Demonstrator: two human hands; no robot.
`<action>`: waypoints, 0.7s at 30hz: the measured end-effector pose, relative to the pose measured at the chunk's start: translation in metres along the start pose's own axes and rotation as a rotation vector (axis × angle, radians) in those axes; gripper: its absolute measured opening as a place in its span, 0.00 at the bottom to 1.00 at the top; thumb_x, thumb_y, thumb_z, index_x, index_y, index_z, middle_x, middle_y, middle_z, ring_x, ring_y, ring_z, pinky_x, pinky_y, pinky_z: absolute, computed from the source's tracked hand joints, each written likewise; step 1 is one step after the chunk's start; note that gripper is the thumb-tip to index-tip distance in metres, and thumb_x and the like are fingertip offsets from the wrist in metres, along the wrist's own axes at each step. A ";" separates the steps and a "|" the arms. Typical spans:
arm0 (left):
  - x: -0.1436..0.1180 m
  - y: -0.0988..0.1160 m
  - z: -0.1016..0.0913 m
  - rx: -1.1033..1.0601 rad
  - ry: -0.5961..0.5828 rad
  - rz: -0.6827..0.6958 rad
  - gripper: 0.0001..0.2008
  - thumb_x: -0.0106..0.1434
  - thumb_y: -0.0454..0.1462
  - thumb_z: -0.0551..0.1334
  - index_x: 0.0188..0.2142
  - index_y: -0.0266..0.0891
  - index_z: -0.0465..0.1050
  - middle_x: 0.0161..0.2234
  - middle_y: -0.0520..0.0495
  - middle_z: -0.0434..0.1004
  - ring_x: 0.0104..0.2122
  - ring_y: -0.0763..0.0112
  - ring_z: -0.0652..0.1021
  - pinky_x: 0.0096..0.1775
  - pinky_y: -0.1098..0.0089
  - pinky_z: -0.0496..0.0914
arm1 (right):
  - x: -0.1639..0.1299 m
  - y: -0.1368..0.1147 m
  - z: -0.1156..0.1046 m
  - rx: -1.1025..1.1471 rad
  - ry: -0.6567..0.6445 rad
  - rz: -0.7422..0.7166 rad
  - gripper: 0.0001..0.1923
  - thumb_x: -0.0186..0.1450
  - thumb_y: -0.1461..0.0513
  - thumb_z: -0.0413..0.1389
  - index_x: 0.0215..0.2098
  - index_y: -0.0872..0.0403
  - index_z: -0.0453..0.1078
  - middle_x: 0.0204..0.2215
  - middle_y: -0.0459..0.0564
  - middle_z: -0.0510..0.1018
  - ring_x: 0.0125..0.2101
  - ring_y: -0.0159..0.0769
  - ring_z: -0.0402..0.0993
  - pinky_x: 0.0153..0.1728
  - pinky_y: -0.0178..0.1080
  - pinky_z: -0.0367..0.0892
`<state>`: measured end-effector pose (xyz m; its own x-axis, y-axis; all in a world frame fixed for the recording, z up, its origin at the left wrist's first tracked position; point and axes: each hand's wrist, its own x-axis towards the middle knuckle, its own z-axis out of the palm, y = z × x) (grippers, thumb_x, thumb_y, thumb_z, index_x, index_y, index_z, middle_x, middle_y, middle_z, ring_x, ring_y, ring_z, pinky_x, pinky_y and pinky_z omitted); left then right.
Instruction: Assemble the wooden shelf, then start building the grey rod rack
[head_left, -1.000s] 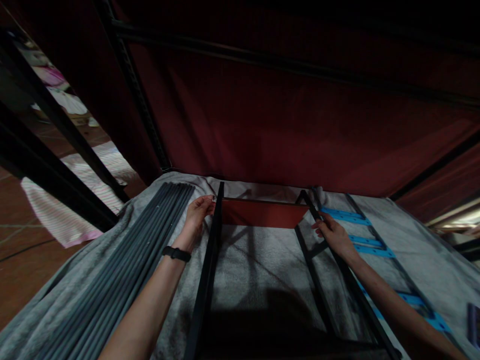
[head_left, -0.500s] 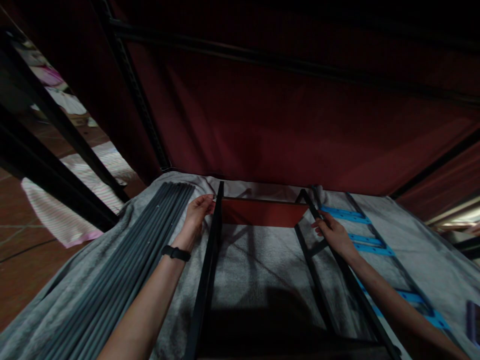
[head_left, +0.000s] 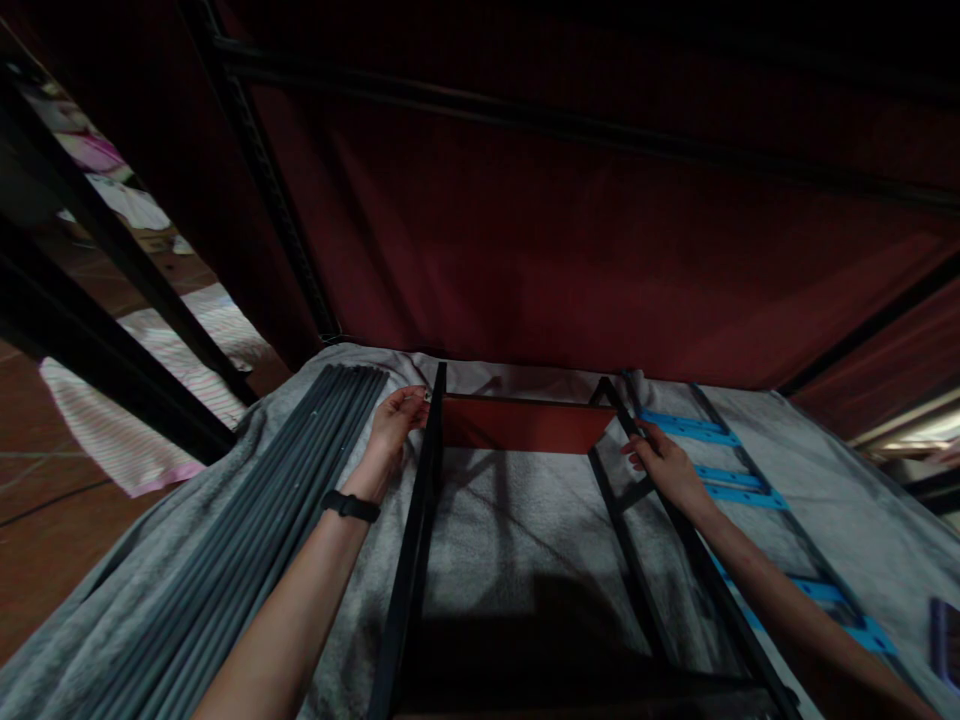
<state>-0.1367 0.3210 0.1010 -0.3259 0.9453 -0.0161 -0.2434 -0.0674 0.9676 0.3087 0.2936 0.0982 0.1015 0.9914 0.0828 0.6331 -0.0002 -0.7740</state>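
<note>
A black metal frame point(head_left: 420, 520) stands on a grey cloth point(head_left: 517, 540), with a red panel point(head_left: 525, 425) fixed between its two far uprights. My left hand point(head_left: 396, 425) pinches a small silvery fastener against the top of the left upright. My right hand point(head_left: 664, 465) grips the frame's right upright point(head_left: 637, 430), fingers curled around it. A black band sits on my left wrist.
A bundle of several grey rods point(head_left: 247, 540) lies on the cloth at the left. Blue-taped black rails point(head_left: 712, 470) lie at the right. A dark red curtain point(head_left: 570, 250) hangs behind. A striped cloth point(head_left: 127, 420) lies on the brown floor at left.
My left fingers shifted slightly at the top of the left upright. The right hand and the frame stayed where they were.
</note>
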 end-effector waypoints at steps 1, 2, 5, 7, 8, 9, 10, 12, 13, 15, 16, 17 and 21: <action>0.000 0.000 0.000 0.003 0.008 0.000 0.27 0.42 0.52 0.74 0.35 0.37 0.76 0.26 0.50 0.74 0.24 0.74 0.72 0.28 0.73 0.66 | 0.000 0.001 0.000 0.002 0.003 0.003 0.26 0.68 0.53 0.49 0.62 0.52 0.62 0.35 0.51 0.83 0.33 0.38 0.80 0.37 0.41 0.77; 0.000 0.000 0.001 0.010 0.008 -0.001 0.27 0.41 0.53 0.74 0.33 0.36 0.76 0.25 0.50 0.74 0.24 0.74 0.72 0.28 0.73 0.65 | 0.000 0.001 0.000 0.004 0.006 0.004 0.26 0.68 0.53 0.50 0.62 0.52 0.63 0.35 0.51 0.83 0.32 0.38 0.80 0.37 0.42 0.77; 0.001 -0.001 0.003 0.024 -0.008 -0.006 0.26 0.40 0.53 0.75 0.30 0.36 0.76 0.25 0.48 0.74 0.24 0.73 0.71 0.28 0.72 0.65 | 0.000 0.001 0.000 0.018 0.008 0.000 0.25 0.68 0.53 0.50 0.61 0.52 0.64 0.34 0.51 0.83 0.32 0.39 0.80 0.37 0.42 0.78; 0.002 -0.002 0.004 0.030 -0.010 0.006 0.25 0.40 0.53 0.75 0.29 0.36 0.76 0.25 0.48 0.74 0.24 0.73 0.71 0.28 0.72 0.64 | 0.000 0.001 0.000 0.028 0.007 0.001 0.24 0.68 0.53 0.50 0.60 0.51 0.64 0.34 0.51 0.84 0.32 0.39 0.81 0.37 0.42 0.78; 0.002 -0.002 0.004 0.032 -0.009 0.019 0.24 0.41 0.52 0.75 0.29 0.36 0.76 0.25 0.49 0.74 0.24 0.73 0.71 0.28 0.72 0.64 | 0.000 0.001 0.000 0.028 0.006 0.002 0.24 0.68 0.53 0.50 0.60 0.51 0.64 0.34 0.51 0.84 0.32 0.39 0.81 0.37 0.42 0.78; 0.002 -0.002 0.004 0.035 -0.011 0.032 0.23 0.41 0.51 0.74 0.30 0.36 0.76 0.25 0.49 0.74 0.24 0.73 0.70 0.28 0.72 0.64 | 0.001 0.001 0.000 0.025 0.005 0.004 0.24 0.68 0.53 0.50 0.61 0.51 0.64 0.34 0.51 0.84 0.32 0.39 0.81 0.37 0.42 0.77; 0.002 -0.002 0.003 0.039 -0.017 0.040 0.23 0.42 0.50 0.75 0.30 0.36 0.77 0.26 0.48 0.75 0.24 0.74 0.71 0.29 0.72 0.64 | 0.001 0.001 0.000 0.022 0.004 0.005 0.25 0.68 0.53 0.50 0.61 0.51 0.64 0.34 0.50 0.84 0.32 0.39 0.81 0.37 0.42 0.77; 0.002 -0.002 0.002 0.034 -0.030 0.040 0.24 0.42 0.48 0.75 0.35 0.35 0.78 0.27 0.48 0.76 0.25 0.73 0.72 0.29 0.72 0.64 | 0.001 0.002 0.001 0.019 -0.001 0.008 0.25 0.68 0.53 0.50 0.61 0.52 0.63 0.35 0.51 0.83 0.33 0.39 0.81 0.38 0.42 0.77; 0.001 -0.001 0.002 0.025 -0.032 0.030 0.26 0.41 0.48 0.75 0.37 0.36 0.78 0.28 0.48 0.76 0.26 0.73 0.72 0.30 0.72 0.64 | 0.001 0.002 0.001 0.021 -0.002 0.009 0.25 0.68 0.53 0.50 0.62 0.52 0.63 0.35 0.51 0.83 0.33 0.39 0.81 0.38 0.42 0.77; 0.001 -0.001 0.001 0.000 -0.019 0.004 0.28 0.42 0.49 0.75 0.41 0.37 0.77 0.28 0.49 0.76 0.26 0.73 0.73 0.30 0.73 0.66 | 0.001 0.003 0.001 0.024 -0.003 0.007 0.26 0.69 0.53 0.49 0.62 0.53 0.62 0.36 0.52 0.83 0.33 0.39 0.80 0.38 0.42 0.77; 0.000 -0.001 0.001 -0.011 -0.004 -0.004 0.29 0.42 0.50 0.75 0.40 0.37 0.77 0.27 0.49 0.76 0.26 0.73 0.73 0.30 0.72 0.66 | 0.001 0.002 0.001 0.022 -0.002 0.004 0.26 0.69 0.53 0.49 0.62 0.53 0.62 0.36 0.52 0.83 0.33 0.39 0.80 0.38 0.42 0.77; 0.000 -0.002 0.000 -0.018 0.010 -0.008 0.28 0.42 0.51 0.75 0.38 0.37 0.76 0.27 0.50 0.75 0.26 0.73 0.73 0.30 0.72 0.67 | 0.001 0.002 0.001 0.020 -0.001 0.002 0.26 0.69 0.53 0.49 0.62 0.53 0.62 0.36 0.52 0.83 0.33 0.39 0.80 0.38 0.42 0.77; 0.001 -0.004 0.001 0.010 0.010 -0.011 0.26 0.40 0.54 0.75 0.30 0.36 0.75 0.25 0.49 0.74 0.24 0.75 0.71 0.28 0.73 0.64 | 0.000 0.001 0.001 0.018 0.005 0.000 0.26 0.68 0.53 0.50 0.62 0.54 0.63 0.35 0.52 0.83 0.33 0.38 0.81 0.38 0.42 0.77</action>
<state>-0.1348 0.3227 0.0974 -0.3321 0.9428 -0.0293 -0.2379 -0.0537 0.9698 0.3089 0.2942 0.0966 0.1060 0.9907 0.0858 0.6194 0.0017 -0.7851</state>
